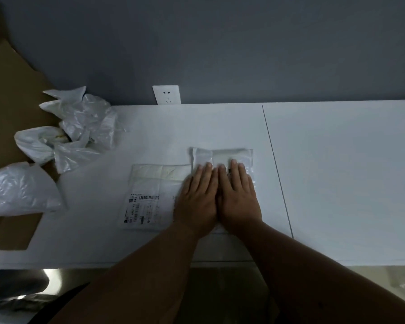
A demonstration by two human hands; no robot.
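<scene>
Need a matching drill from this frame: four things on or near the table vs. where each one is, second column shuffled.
Things
1. folded packet
2. barcode bag
3. crumpled bags
4. socket

Places
A. on the grey wall behind the table
B. pressed under the flat fingers of the left hand and right hand
C. heaped at the table's far left edge
D. lying flat, just left of the folded packet

Pairs: 1-B, 2-D, 3-C, 4-A
</scene>
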